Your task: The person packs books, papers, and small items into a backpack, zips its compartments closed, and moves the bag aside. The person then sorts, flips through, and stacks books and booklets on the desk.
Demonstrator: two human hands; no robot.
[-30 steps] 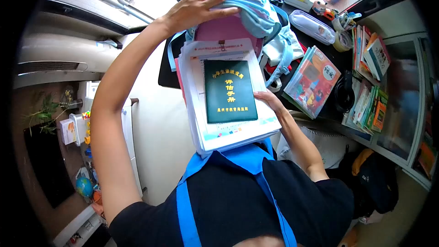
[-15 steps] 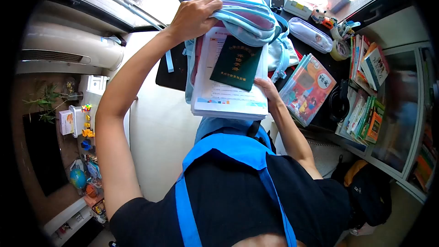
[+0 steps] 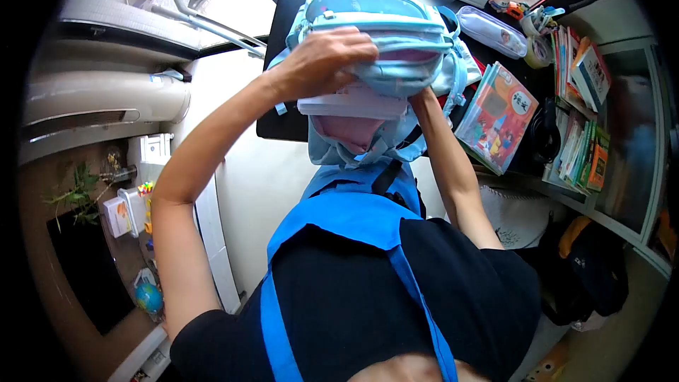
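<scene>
A light blue backpack [image 3: 375, 46] lies on the dark desk, its front edge reaching toward my body. My left hand [image 3: 329, 60] has its fingers closed on the lifted front part of the backpack, beside the zips. Beneath that part, the edge of a stack of white papers [image 3: 346, 104] shows in the opening, above a pink lining [image 3: 350, 131]. My right hand [image 3: 422, 97] reaches in under the flap at the right side of the stack. Only its wrist and heel are seen; the fingers are hidden by the backpack.
Right of the backpack lie colourful textbooks [image 3: 498, 117], a pale pencil case [image 3: 491, 32] and a roll of tape [image 3: 539, 51]. Upright books [image 3: 580, 152] stand by a glass-door cabinet [image 3: 626, 148]. A dark desk [image 3: 272, 124] bears the backpack. A globe [image 3: 148, 297] is at lower left.
The paper stack has moved away from me into the backpack, and the dark green booklet on it is out of sight. My right hand has gone in under the flap.
</scene>
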